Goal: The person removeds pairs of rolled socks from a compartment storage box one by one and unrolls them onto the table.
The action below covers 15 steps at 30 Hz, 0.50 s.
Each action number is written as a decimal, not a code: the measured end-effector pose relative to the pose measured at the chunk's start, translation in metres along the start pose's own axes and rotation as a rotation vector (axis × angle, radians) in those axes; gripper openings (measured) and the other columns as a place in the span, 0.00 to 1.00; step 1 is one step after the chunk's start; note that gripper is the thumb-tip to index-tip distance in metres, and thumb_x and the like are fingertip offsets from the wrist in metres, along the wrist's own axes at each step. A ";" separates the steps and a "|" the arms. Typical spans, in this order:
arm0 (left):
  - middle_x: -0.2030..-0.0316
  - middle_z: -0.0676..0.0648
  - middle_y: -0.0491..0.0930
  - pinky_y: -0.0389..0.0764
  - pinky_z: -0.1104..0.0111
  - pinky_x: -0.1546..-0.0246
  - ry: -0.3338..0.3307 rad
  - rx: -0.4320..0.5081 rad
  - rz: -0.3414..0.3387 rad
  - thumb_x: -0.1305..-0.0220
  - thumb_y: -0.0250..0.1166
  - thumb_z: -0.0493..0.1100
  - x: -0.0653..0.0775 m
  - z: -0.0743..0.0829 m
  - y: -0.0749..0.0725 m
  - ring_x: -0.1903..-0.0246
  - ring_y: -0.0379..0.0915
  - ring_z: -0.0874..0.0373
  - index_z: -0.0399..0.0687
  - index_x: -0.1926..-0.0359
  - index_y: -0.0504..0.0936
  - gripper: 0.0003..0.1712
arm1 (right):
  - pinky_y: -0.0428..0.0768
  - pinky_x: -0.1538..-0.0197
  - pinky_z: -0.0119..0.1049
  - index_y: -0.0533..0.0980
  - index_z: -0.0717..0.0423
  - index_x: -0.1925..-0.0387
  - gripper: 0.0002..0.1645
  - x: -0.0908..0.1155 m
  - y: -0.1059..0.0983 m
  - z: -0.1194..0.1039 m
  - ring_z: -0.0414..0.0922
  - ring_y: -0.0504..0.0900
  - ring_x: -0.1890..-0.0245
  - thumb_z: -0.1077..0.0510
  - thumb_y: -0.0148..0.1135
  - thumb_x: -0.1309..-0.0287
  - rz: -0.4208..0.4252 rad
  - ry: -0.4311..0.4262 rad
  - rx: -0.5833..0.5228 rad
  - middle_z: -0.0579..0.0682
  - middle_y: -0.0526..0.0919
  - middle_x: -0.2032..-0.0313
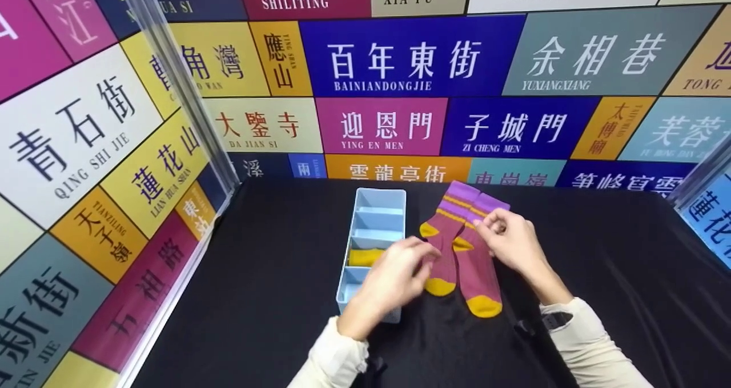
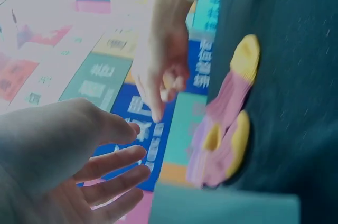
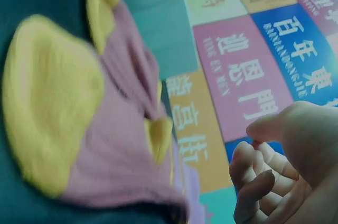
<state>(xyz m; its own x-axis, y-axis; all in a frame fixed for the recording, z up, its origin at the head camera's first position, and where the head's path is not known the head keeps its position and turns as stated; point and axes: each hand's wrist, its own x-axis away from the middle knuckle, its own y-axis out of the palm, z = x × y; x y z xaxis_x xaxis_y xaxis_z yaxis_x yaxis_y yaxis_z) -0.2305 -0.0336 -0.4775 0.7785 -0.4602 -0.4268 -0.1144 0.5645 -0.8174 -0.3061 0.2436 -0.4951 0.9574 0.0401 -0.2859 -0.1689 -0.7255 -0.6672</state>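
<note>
A pair of mauve socks (image 1: pixel 478 271) with yellow toes and heels and striped purple cuffs lies flat, side by side, on the black cloth. Above the cuffs, my right hand (image 1: pixel 514 240) hovers with loosely curled fingers; the right wrist view shows nothing in that hand (image 3: pixel 285 171). My left hand (image 1: pixel 400 274) hangs between the box and the left sock, partly covering both. In the left wrist view its fingers (image 2: pixel 113 174) are spread and relaxed, holding nothing. A light blue divided box (image 1: pixel 379 200) stands left of the socks, a yellow folded item (image 1: pixel 364 257) in one compartment.
Black cloth (image 1: pixel 257 296) covers the table. Behind it rises a wall of colourful street-name signs (image 1: pixel 382 126), with another sign-covered panel (image 1: pixel 80 148) along the left. A clear, shiny vertical strip (image 1: pixel 183 79) runs down the left corner.
</note>
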 end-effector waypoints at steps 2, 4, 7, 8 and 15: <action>0.51 0.51 0.89 0.85 0.67 0.42 -0.016 0.011 0.026 0.25 0.68 0.41 -0.001 -0.009 -0.006 0.49 0.86 0.55 0.53 0.46 0.91 0.11 | 0.80 0.76 0.32 0.81 0.50 0.68 0.16 0.002 0.003 -0.009 0.44 0.84 0.85 0.45 0.73 0.30 -0.001 -0.022 -0.022 0.49 0.82 0.80; 0.50 0.51 0.89 0.86 0.65 0.43 -0.042 0.010 0.047 0.25 0.67 0.41 -0.002 -0.019 -0.011 0.48 0.86 0.54 0.53 0.46 0.90 0.12 | 0.81 0.76 0.32 0.80 0.49 0.68 0.15 0.003 0.006 -0.017 0.45 0.84 0.84 0.46 0.74 0.31 0.000 -0.041 -0.044 0.48 0.83 0.79; 0.50 0.50 0.89 0.87 0.61 0.45 -0.094 0.020 0.075 0.26 0.67 0.39 -0.001 -0.036 -0.019 0.48 0.86 0.52 0.54 0.46 0.90 0.12 | 0.81 0.73 0.31 0.80 0.47 0.68 0.13 0.005 0.013 -0.028 0.44 0.84 0.80 0.48 0.74 0.31 0.019 -0.089 -0.049 0.46 0.83 0.77; 0.50 0.50 0.89 0.87 0.60 0.46 -0.110 0.026 0.087 0.26 0.67 0.39 0.000 -0.042 -0.021 0.48 0.86 0.52 0.54 0.46 0.91 0.12 | 0.81 0.72 0.31 0.80 0.47 0.68 0.13 0.005 0.015 -0.032 0.44 0.84 0.78 0.48 0.74 0.31 0.025 -0.106 -0.046 0.46 0.83 0.77; 0.48 0.49 0.89 0.84 0.54 0.39 -0.233 0.070 0.144 0.29 0.67 0.37 0.005 -0.075 -0.027 0.43 0.84 0.49 0.53 0.50 0.91 0.12 | 0.83 0.66 0.30 0.80 0.46 0.65 0.11 0.008 0.032 -0.050 0.41 0.83 0.73 0.49 0.74 0.31 0.007 -0.186 -0.049 0.43 0.83 0.73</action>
<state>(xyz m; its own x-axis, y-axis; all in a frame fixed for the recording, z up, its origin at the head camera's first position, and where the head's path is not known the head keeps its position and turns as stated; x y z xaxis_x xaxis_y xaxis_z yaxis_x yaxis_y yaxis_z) -0.2703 -0.1029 -0.4862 0.8791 -0.2063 -0.4296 -0.1976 0.6625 -0.7225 -0.2919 0.1859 -0.4843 0.8956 0.1579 -0.4159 -0.1594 -0.7588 -0.6315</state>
